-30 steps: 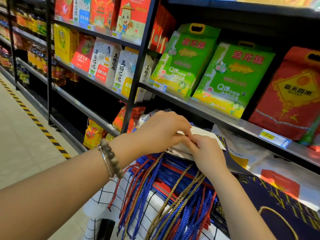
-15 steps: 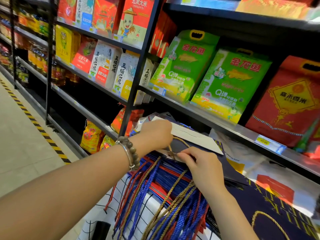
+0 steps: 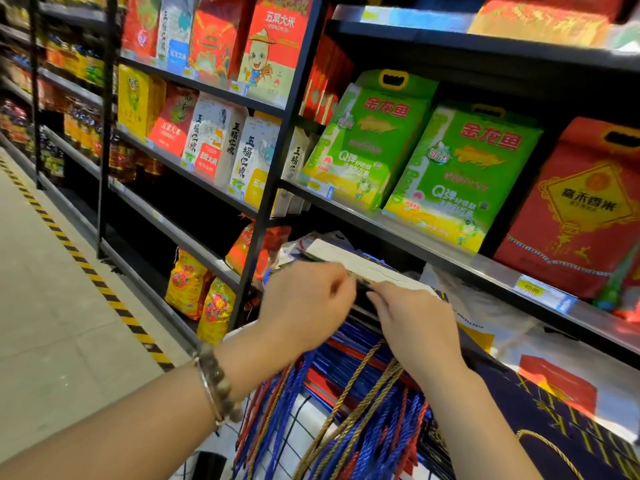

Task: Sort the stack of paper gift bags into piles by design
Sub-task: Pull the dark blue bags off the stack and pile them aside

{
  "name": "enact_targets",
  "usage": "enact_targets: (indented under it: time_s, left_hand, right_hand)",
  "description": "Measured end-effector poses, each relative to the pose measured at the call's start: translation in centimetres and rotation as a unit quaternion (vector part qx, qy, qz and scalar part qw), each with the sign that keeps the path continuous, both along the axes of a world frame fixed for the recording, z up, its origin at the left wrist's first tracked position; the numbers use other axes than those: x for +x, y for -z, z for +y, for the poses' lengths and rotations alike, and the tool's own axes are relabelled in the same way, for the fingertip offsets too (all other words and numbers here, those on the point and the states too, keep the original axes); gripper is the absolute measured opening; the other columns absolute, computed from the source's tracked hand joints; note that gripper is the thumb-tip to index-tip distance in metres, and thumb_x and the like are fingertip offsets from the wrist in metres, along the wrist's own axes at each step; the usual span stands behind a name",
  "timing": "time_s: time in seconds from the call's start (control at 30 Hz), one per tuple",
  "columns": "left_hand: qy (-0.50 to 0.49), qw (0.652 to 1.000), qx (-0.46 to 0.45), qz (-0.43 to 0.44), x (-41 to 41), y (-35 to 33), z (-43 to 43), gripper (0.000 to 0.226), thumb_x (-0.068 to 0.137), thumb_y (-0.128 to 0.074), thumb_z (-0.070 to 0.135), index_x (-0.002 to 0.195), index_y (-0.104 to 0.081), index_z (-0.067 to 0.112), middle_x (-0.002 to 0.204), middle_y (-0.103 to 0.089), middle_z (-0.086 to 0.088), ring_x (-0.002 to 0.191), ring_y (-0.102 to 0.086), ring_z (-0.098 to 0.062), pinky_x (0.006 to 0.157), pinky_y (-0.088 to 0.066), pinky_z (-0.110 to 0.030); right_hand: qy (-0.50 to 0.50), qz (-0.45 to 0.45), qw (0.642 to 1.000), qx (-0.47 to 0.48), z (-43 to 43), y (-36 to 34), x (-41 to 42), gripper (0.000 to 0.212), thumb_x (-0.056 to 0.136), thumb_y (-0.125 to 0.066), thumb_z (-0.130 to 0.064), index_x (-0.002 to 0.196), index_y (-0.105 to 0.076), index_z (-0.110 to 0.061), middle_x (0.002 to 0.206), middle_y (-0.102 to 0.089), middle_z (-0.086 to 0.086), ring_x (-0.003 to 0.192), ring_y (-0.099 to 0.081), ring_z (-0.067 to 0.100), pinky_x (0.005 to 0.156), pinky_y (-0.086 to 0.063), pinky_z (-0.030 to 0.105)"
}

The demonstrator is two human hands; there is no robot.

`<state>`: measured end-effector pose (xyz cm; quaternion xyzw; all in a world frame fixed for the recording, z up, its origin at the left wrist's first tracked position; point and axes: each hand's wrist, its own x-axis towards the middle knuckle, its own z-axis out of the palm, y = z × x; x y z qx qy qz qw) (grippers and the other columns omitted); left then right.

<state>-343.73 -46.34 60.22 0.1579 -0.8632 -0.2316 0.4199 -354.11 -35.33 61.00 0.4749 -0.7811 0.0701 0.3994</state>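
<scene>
A stack of flat paper gift bags (image 3: 349, 362) lies in front of me, with blue, red and gold rope handles (image 3: 346, 420) hanging toward me. A dark navy bag with gold print (image 3: 561, 420) lies at the right. My left hand (image 3: 304, 303) has its fingers curled at the top edge of the stack. My right hand (image 3: 415, 323) is beside it, fingertips pinching the same edge. Above them a bag's white inner side (image 3: 367, 265) is lifted up. The fingertips are partly hidden.
A black store shelf rack (image 3: 273, 188) stands just behind the stack, holding green rice bags (image 3: 374, 143), red rice bags (image 3: 575, 209) and boxes. White and red bags (image 3: 554, 362) lie on the lower shelf at the right. The aisle floor (image 3: 52, 306) with striped tape is at the left.
My left hand has come back from the raised white flap to the stack's edge, meeting my right hand. The view has tilted upward slightly.
</scene>
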Motion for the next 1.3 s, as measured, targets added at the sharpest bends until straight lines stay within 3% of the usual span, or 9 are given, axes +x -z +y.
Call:
enact_targets:
  time_s: [0.2,0.4,0.53,0.63,0.73,0.87,1.0,1.1,1.3]
  left_hand:
    - [0.178,0.958,0.211,-0.078,-3.7,-0.6,0.6,0.025,0.088,-0.051,0.026,0.109,-0.058,0.013,0.099,-0.065,-0.006,0.094,-0.059,-0.025,0.087,-0.049,-0.04]
    - [0.327,0.887,0.326,0.023,-5.8,-3.2,1.4,0.093,0.067,-0.065,0.035,0.149,-0.02,0.031,0.151,-0.032,0.003,0.139,-0.03,-0.013,0.115,-0.025,-0.038]
    - [0.312,0.93,0.195,0.008,-5.9,-6.5,0.5,0.065,0.094,-0.051,0.013,0.149,-0.018,0.024,0.157,-0.006,0.003,0.144,-0.009,-0.012,0.116,-0.01,-0.024]
    - [0.281,0.952,0.111,-0.056,-6.4,-8.3,-0.5,0.057,0.095,-0.046,0.014,0.147,-0.025,0.024,0.158,-0.005,-0.001,0.145,-0.008,-0.016,0.115,-0.01,-0.027]
    - [0.254,0.957,0.039,-0.134,-7.3,-7.8,-1.4,0.051,0.096,-0.045,0.014,0.145,-0.032,0.018,0.157,-0.012,-0.008,0.144,-0.011,-0.016,0.106,-0.014,-0.018]
    - [0.251,0.936,0.012,-0.246,-8.4,-5.2,-1.5,0.045,0.099,-0.041,0.018,0.143,-0.035,0.009,0.154,-0.025,-0.009,0.142,-0.02,-0.015,0.1,-0.013,-0.013]
    - [0.238,0.903,-0.017,-0.356,-9.5,-1.3,-1.4,0.047,0.102,-0.032,0.029,0.147,-0.028,0.017,0.155,-0.022,-0.006,0.143,-0.019,-0.019,0.107,-0.012,-0.02]
    - [0.195,0.892,-0.048,-0.405,-9.8,0.3,-1.6,0.047,0.101,-0.025,0.043,0.147,-0.021,0.035,0.157,-0.012,0.003,0.145,-0.011,-0.022,0.115,-0.008,-0.048]
    - [0.195,0.881,-0.07,-0.425,-9.5,0.7,-1.6,0.045,0.101,-0.023,0.044,0.146,-0.022,0.04,0.158,-0.01,0.008,0.145,-0.007,-0.023,0.112,-0.006,-0.056]
  right_hand:
    - [-0.034,0.074,0.988,-0.128,-1.1,-2.1,1.0,0.033,0.084,-0.04,-0.026,0.071,-0.068,-0.014,0.042,-0.055,0.002,0.032,-0.052,0.024,0.036,-0.029,0.018]
    - [-0.142,0.026,0.922,-0.36,0.1,-6.5,2.0,0.022,0.089,-0.052,-0.013,0.083,-0.067,0.002,0.059,-0.061,0.009,0.05,-0.051,0.018,0.051,-0.031,0.021]
    - [-0.176,-0.097,0.818,-0.538,1.2,-8.2,0.8,0.025,0.091,-0.049,-0.014,0.067,-0.056,-0.011,0.06,-0.04,-0.015,0.055,-0.039,-0.002,0.058,-0.029,0.012]
    - [-0.17,-0.279,0.705,-0.63,1.0,-7.2,-0.8,0.037,0.086,-0.048,-0.011,0.055,-0.029,-0.019,0.05,-0.028,-0.011,0.051,-0.025,0.005,0.051,-0.024,0.028]
    - [-0.204,-0.42,0.539,-0.701,0.1,-4.6,-1.2,0.04,0.086,-0.044,0.001,0.055,-0.027,-0.019,0.04,-0.031,-0.01,0.041,-0.027,0.008,0.041,-0.021,0.019]
    - [-0.212,-0.545,0.449,-0.676,0.3,-0.9,-0.1,0.041,0.092,-0.032,0.012,0.062,-0.027,-0.016,0.051,-0.032,0.004,0.03,-0.031,0.002,0.035,-0.027,0.01]
    - [-0.15,-0.641,0.486,-0.575,2.0,0.8,0.4,0.027,0.091,-0.041,0.01,0.071,-0.042,-0.008,0.058,-0.041,0.006,0.037,-0.051,0.004,0.037,-0.04,0.007]
    - [-0.141,-0.686,0.497,-0.513,3.9,1.2,0.1,0.023,0.092,-0.041,0.009,0.072,-0.047,-0.001,0.068,-0.056,0.01,0.054,-0.064,0.011,0.045,-0.051,0.017]
    - [0.017,-0.677,0.687,-0.263,6.0,0.9,1.0,0.016,0.091,-0.055,-0.009,0.077,-0.06,-0.001,0.056,-0.062,0.01,0.041,-0.059,0.018,0.039,-0.047,0.021]
